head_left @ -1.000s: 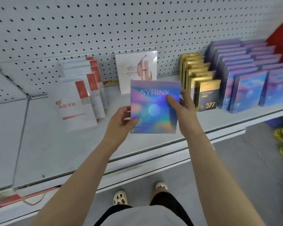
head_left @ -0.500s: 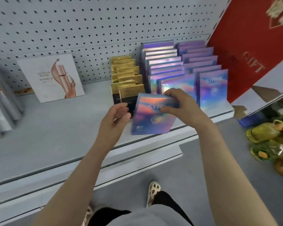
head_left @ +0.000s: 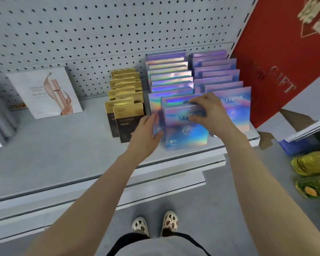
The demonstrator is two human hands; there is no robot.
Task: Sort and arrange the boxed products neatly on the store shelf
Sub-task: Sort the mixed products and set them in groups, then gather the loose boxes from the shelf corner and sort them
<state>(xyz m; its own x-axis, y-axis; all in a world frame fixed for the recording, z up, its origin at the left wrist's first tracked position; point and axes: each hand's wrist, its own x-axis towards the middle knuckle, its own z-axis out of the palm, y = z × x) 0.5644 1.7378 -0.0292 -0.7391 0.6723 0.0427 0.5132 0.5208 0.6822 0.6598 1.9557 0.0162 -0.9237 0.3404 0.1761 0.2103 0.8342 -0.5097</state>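
While our right hand (head_left: 213,115) pinches the box (head_left: 186,127) top and our left hand (head_left: 146,134) steadies its nine-o'clock edge, the row (head_left: 171,80) lies at twelve o'clock.

Grey pegboard wall (head_left: 100,30) behind my shelf (head_left: 63,154); red panel (head_left: 284,61) at right, grey floor (head_left: 229,209) below me
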